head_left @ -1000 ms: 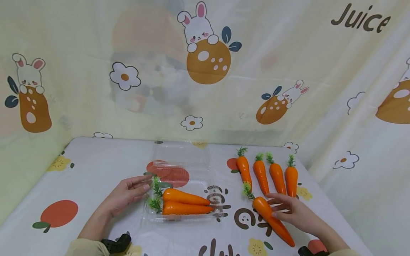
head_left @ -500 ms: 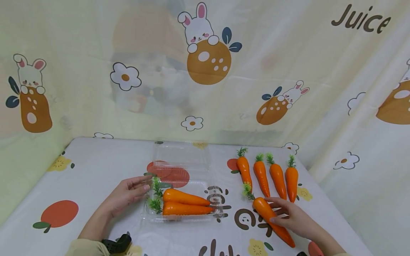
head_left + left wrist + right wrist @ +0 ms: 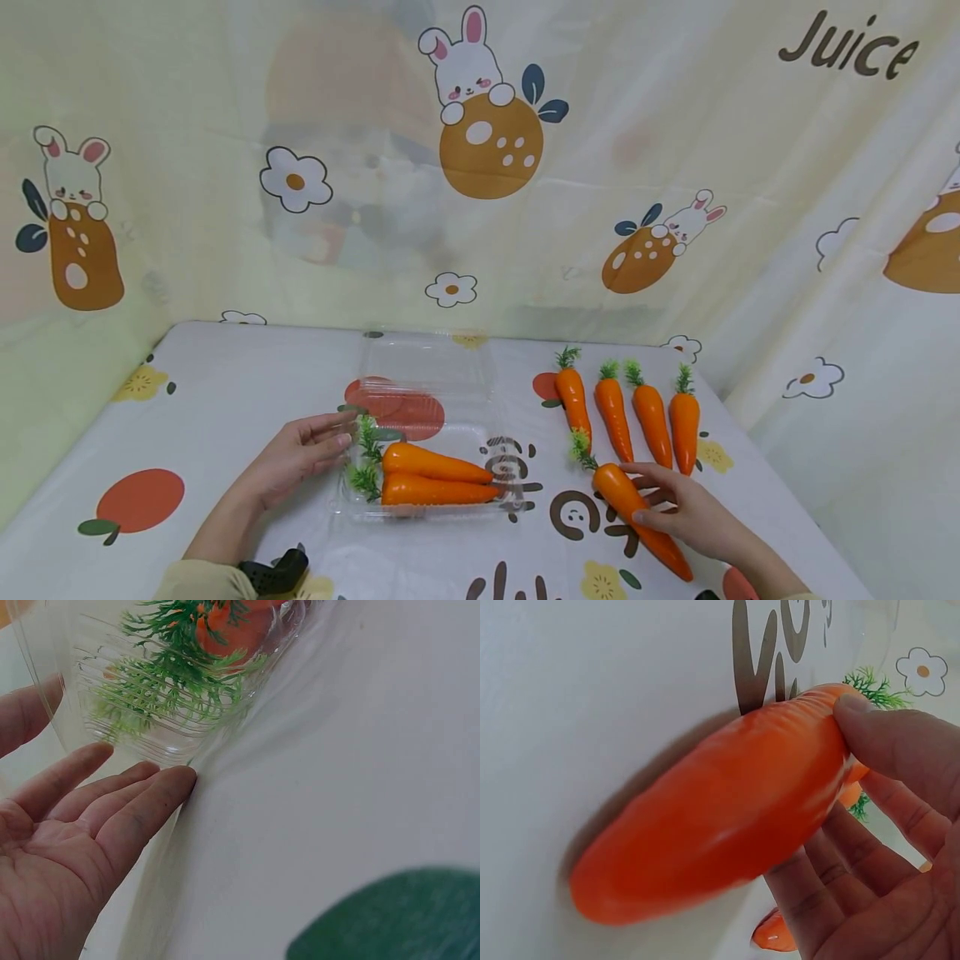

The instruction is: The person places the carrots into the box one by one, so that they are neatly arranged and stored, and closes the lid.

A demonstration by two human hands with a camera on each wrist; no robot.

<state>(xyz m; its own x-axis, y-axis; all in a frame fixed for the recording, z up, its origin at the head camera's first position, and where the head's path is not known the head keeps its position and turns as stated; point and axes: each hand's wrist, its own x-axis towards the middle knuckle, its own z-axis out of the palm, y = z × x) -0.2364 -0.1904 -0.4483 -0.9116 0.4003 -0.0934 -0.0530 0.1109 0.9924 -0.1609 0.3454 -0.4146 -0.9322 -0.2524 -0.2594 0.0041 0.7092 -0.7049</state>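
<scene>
A clear plastic clamshell box (image 3: 517, 492) lies unfolded on the table, its lid (image 3: 423, 360) tipped back. Two orange toy carrots with green tops rest inside it side by side, an upper carrot (image 3: 431, 461) and a lower carrot (image 3: 435, 489). My left hand (image 3: 303, 454) is at the box's left end, fingers extended by its ribbed wall (image 3: 150, 705); contact is hard to tell. My right hand (image 3: 678, 504) pinches another carrot (image 3: 705, 825), lying slanted on the table, with the thumb on its near side and fingers at its far side.
Several more carrots lie in a row at the back right, among them a leftmost carrot (image 3: 573, 396) and a rightmost carrot (image 3: 684, 425). A white printed cloth (image 3: 247, 375) covers the table. Behind it hangs a patterned curtain (image 3: 360, 292).
My right hand has come down and slightly toward me, its thumb now on the slanted carrot. The left hand, box and carrots stay where they were.
</scene>
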